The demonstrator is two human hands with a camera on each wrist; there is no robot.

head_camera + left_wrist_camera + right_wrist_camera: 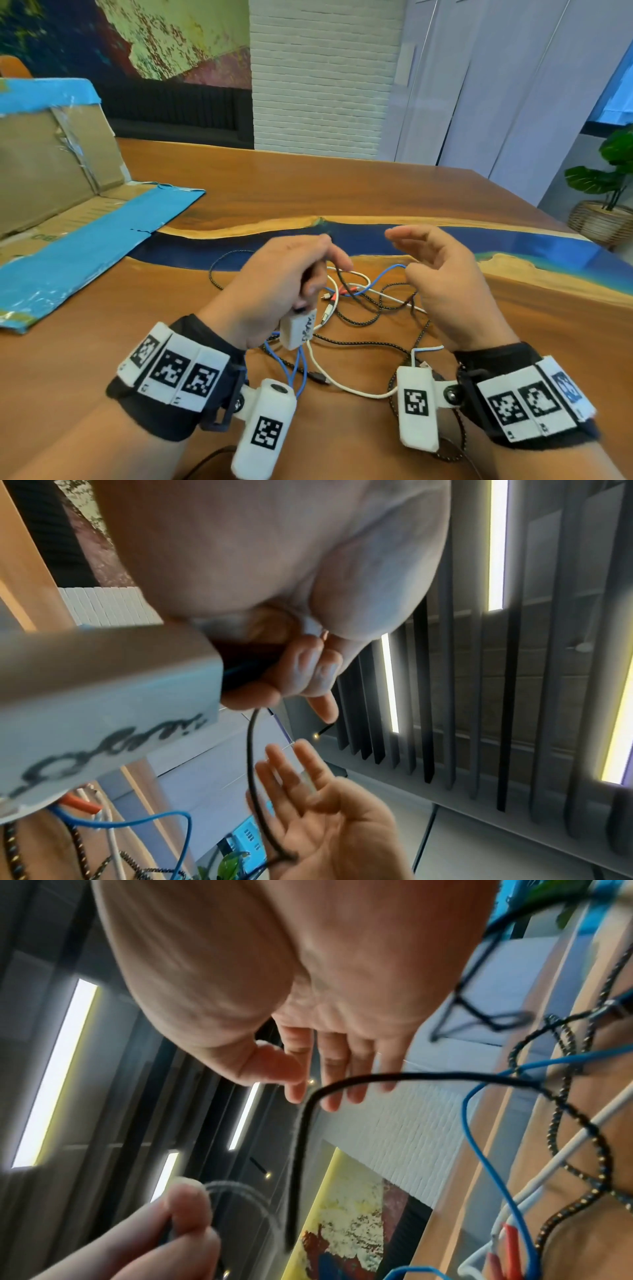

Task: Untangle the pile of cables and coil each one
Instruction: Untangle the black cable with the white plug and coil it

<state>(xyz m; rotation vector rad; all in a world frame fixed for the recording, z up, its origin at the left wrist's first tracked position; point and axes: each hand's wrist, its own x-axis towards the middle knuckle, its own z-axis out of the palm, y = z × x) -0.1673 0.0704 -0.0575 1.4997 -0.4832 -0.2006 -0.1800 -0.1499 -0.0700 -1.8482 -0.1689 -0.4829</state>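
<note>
On the wooden table (171, 359) lies a tangle of cables: a blue one (298, 370), a white one (342, 383), a black braided one (359, 322) and short red-tipped plugs (334, 294). My left hand (294, 274) is raised over the pile. It grips a thin black cable (251, 764) and holds a white charger block (298, 329) under its curled fingers. The black cable runs from that fist across to my right hand (445, 274), whose fingers (329, 1074) are spread and straight. The cable bends in front of them and lies against the palm (342, 831). A blue loop (387, 274) rises beside the right thumb.
A flattened cardboard box with blue tape (85, 240) covers the table's left side. A blue resin strip (513, 246) crosses the tabletop behind the hands. Beyond the table's right edge stands a potted plant (609, 178) in a woven basket. Bare wood lies in front of the pile.
</note>
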